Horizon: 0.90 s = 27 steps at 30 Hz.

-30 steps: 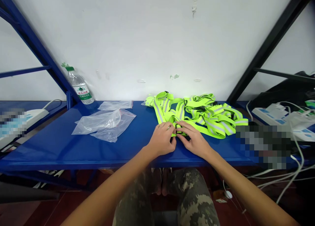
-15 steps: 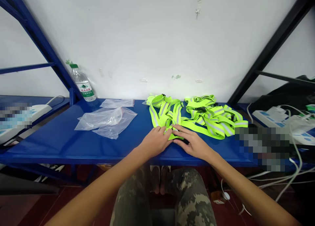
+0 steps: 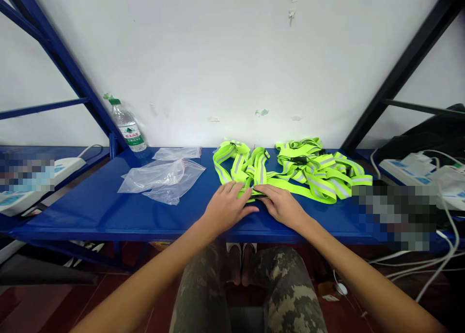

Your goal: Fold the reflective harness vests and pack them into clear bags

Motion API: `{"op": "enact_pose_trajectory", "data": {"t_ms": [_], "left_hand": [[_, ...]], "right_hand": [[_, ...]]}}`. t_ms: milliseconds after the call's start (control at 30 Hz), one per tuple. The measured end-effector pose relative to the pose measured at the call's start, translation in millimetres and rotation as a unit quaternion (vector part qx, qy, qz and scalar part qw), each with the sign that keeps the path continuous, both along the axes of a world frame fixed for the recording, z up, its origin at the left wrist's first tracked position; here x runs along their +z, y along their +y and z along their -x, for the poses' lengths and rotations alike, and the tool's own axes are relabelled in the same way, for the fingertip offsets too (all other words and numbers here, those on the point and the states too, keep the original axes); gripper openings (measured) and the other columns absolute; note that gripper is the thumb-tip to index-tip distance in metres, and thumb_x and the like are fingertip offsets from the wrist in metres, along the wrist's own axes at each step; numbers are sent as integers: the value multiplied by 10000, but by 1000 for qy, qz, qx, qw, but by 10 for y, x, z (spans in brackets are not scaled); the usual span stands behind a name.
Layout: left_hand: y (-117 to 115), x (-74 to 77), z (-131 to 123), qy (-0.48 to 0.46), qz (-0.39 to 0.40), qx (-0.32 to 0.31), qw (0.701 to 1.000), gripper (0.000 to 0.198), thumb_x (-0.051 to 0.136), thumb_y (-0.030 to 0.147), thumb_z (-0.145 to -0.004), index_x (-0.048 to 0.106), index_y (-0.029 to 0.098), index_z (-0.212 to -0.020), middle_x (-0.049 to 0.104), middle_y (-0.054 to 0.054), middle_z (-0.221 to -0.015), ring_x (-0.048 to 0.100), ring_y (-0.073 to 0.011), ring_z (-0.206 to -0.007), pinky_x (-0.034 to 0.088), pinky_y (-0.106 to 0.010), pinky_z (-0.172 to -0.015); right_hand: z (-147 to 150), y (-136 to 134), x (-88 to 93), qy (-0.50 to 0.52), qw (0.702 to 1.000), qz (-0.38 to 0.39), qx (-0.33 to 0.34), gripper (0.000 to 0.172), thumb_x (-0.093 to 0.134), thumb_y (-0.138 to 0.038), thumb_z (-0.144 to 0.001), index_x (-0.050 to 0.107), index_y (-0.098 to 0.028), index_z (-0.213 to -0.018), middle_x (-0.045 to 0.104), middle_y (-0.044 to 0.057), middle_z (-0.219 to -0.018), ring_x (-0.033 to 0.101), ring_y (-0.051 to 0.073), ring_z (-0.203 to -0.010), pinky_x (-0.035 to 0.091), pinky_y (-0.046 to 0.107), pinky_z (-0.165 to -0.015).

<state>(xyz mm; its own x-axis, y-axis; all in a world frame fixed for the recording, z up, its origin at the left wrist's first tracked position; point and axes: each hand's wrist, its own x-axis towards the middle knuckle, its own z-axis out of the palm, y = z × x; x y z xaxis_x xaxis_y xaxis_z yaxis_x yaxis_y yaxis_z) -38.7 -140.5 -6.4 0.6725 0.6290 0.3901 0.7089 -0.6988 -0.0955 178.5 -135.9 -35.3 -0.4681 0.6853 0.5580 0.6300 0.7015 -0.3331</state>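
A neon yellow-green reflective strap vest [image 3: 238,162] with grey stripes lies loosely looped on the blue table in front of me. My left hand [image 3: 228,206] rests over its near left straps, fingers bent down onto the band and thumb stretched out apart. From the other side, my right hand [image 3: 282,204] pinches the near end of the straps beside a black buckle [image 3: 258,196]. Its fingertips partly cover that spot. Just to the right, a tangled heap of similar reflective straps [image 3: 319,171] with black buckles spreads out, one band running toward my right hand.
Clear plastic zip bags [image 3: 163,175] lie on the blue table [image 3: 90,212] to the left. A water bottle [image 3: 131,129] leans near the wall behind them. Power strips [image 3: 69,171] flank the table, with white cables [image 3: 448,255] at right. Metal frame posts rise on both sides.
My left thumb has moved out away from its fingers, and my hands have shifted slightly apart. The near straps and buckle have moved a little; the view has turned slightly left.
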Motion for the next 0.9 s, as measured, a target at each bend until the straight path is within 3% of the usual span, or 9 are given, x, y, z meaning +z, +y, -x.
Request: {"op": "enact_pose_trajectory", "data": {"t_ms": [67, 167, 333, 467, 567, 700, 900], "left_hand": [[-40, -6, -26, 26, -37, 34, 998, 633, 370, 646, -939, 520, 158, -1313, 593, -176, -1237, 560, -345, -1127, 464, -479, -907], [-1, -5, -57, 47, -26, 63, 997, 512, 391, 494, -991, 481, 160, -1369, 608, -163, -1168, 584, -309, -1039, 488, -423, -827], [214, -34, -21, -16, 82, 10, 996, 402, 330, 372, -1035, 492, 145, -1324, 625, -126, -1124, 615, -250, -1032, 510, -358, -846], [318, -34, 16, -113, 153, -15, 982, 382, 302, 402, -1043, 538, 157, -1216, 658, -102, -1087, 637, -220, -1025, 506, -336, -861], [330, -20, 20, -134, 174, -15, 975, 393, 294, 422, -1043, 588, 166, -1093, 674, -81, -1006, 646, -208, -960, 506, -325, -830], [288, -48, 18, -130, 125, -9, 984, 410, 294, 402, -1045, 581, 163, -1215, 670, -98, -1081, 634, -209, -1006, 508, -338, -884], [191, -82, 10, -22, 54, -14, 998, 480, 272, 415, -1038, 521, 160, -1360, 641, -133, -1148, 601, -263, -1061, 518, -421, -925]], "right_hand": [[-5, 17, 20, 21, 1000, 22, -5, 320, 483, -187, -965, 642, -183, -1242, 714, 115, -1170, 694, 246, -1060, 566, 417, -925], [-28, 65, 45, 48, 997, 53, -10, 295, 526, -249, -962, 674, -207, -1214, 730, 102, -1139, 700, 248, -1040, 554, 407, -926], [-42, 90, 89, 88, 991, 95, -25, 307, 563, -309, -947, 689, -227, -1214, 734, 85, -1154, 697, 257, -1063, 542, 395, -936], [-12, 69, 107, 95, 991, 90, -35, 336, 522, -304, -962, 656, -214, -1257, 718, 88, -1192, 695, 241, -1059, 546, 370, -926], [1, 92, 102, 82, 993, 77, -45, 322, 519, -309, -962, 653, -185, -1227, 724, 103, -1161, 701, 244, -1021, 546, 374, -914], [-17, 121, 124, 43, 996, 67, -38, 314, 503, -303, -970, 607, -196, -1247, 721, 107, -1137, 702, 247, -983, 547, 379, -876], [-33, 50, 221, -73, 997, 22, 20, 338, 431, -143, -955, 518, -204, -1276, 636, 118, -1264, 633, 244, -1132, 524, 393, -948]]}}
